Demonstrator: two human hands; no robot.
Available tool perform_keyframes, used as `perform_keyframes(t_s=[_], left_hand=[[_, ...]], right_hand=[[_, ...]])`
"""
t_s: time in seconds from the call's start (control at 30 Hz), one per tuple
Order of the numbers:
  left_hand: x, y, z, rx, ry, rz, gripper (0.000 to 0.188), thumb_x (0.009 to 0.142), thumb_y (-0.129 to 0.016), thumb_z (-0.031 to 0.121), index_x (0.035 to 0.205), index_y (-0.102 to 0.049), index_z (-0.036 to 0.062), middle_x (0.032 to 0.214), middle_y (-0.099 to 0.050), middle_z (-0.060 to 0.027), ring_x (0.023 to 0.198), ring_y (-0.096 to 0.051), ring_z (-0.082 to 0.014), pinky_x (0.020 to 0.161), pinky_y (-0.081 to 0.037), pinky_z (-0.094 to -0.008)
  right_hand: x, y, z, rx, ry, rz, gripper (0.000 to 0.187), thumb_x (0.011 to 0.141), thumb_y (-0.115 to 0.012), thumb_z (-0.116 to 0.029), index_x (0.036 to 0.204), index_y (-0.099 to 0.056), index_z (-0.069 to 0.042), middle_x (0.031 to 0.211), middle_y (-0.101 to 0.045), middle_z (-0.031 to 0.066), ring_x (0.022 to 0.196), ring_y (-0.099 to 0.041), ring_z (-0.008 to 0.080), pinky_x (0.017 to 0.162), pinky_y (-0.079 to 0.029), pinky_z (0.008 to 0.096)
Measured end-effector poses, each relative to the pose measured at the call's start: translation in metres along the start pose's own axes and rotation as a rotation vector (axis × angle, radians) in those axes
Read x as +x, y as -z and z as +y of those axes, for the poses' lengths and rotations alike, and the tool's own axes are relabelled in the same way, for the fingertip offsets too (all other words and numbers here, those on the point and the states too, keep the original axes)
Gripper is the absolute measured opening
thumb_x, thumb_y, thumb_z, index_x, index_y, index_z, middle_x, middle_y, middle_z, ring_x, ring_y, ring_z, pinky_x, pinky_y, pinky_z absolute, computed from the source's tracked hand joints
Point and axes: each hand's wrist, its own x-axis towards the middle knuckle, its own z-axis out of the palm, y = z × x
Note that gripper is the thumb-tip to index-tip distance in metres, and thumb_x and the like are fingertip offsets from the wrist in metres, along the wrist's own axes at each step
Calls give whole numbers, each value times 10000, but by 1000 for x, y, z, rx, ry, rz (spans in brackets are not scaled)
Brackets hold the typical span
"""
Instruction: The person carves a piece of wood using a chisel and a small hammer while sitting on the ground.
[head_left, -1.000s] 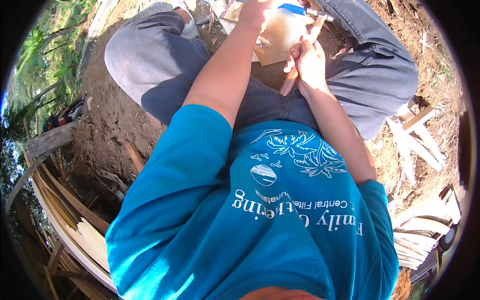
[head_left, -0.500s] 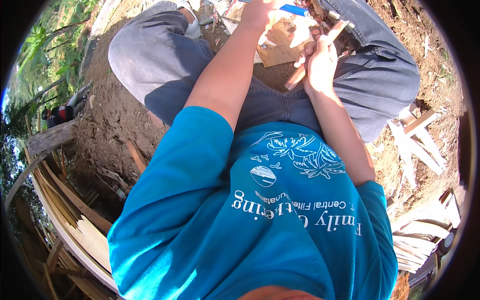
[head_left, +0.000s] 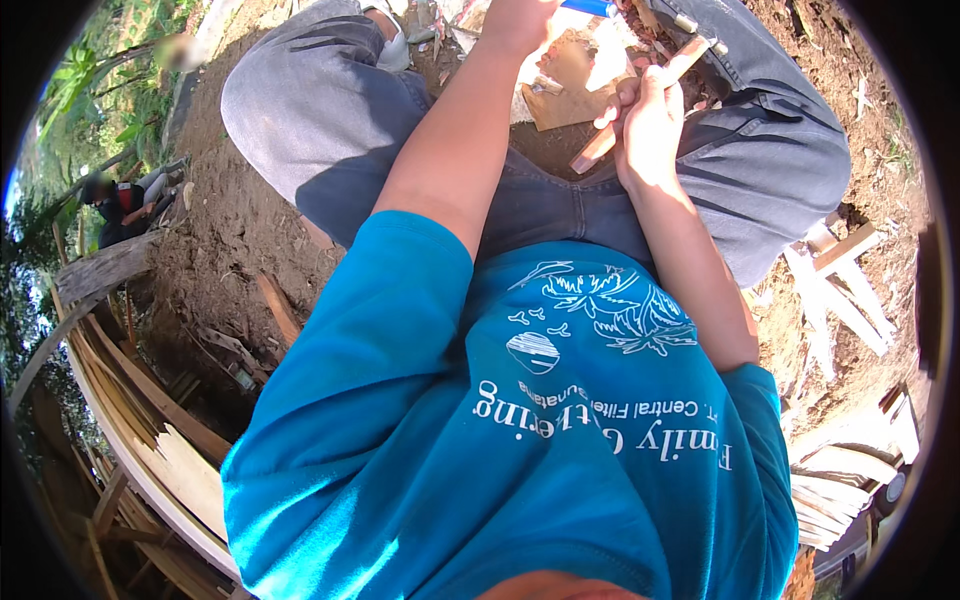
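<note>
At the upper edge my left hand [head_left: 522,22] is closed around a tool with a blue handle [head_left: 590,7]; its working end is out of the picture. My right hand [head_left: 648,118] grips the wooden handle of a hammer [head_left: 686,58], whose small metal head points away toward my right knee. The handle's butt end sticks out toward my lap. Below and between both hands lies a flat brown wooden piece [head_left: 565,108], partly in bright sun, with pale chips on it.
I sit with bent legs in grey trousers [head_left: 320,110] on bare soil [head_left: 225,215]. Split wood strips [head_left: 838,295] lie to the right, stacked pale slats [head_left: 835,490] at lower right. Long boards [head_left: 165,470] fill the lower left. Another person [head_left: 125,205] sits at far left.
My right hand and the hammer have shifted slightly right and toward me. The blue handle has moved slightly up, showing less. The person at far left has changed posture.
</note>
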Motion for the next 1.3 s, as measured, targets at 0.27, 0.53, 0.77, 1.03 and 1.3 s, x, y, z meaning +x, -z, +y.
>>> perform_keyframes(t_s=[0.27,0.53,0.77,1.03,1.3], left_hand=[[37,100,-34,-900,723,482,176,943,-627,111,1028,-545,-18,891,-644,-145,807,-655,-253,674,-539,-395],[40,97,-38,-932,641,233,158,970,-587,89,1091,-501,37,829,-594,-119,675,-620,-212,565,-523,-357],[29,75,30,-219,136,-23,443,827,-641,73,1252,-661,196,1180,-656,-126,1048,-659,-312,889,-548,-424],[8,22,28,-186,-102,146,340,824,-672,155,1153,-728,216,1232,-681,-24,1085,-649,-252,890,-554,-385],[9,28,37,-116,-107,62,384,879,-591,139,1227,-689,268,1258,-648,-43,1095,-619,-278,965,-519,-371]], right_hand=[[-12,-8,-14,-1,-158,-92,258,1090,-417,-296,1161,-460,-52,746,-470,20,548,-464,123,492,-468,289],[-15,-17,-15,-12,-198,-123,231,1076,-462,-300,1150,-476,-82,743,-466,17,548,-461,118,481,-454,281],[-16,-12,-16,-91,-203,-12,314,1088,-406,-356,1223,-539,-106,711,-448,-28,589,-439,96,531,-400,254],[-1,-4,13,-77,-7,18,217,1061,-433,-234,1078,-565,-63,761,-530,-1,515,-385,82,489,-331,238],[-8,-4,4,-145,-116,-36,237,1093,-405,-230,1129,-552,-47,838,-534,1,711,-478,84,687,-417,257]])
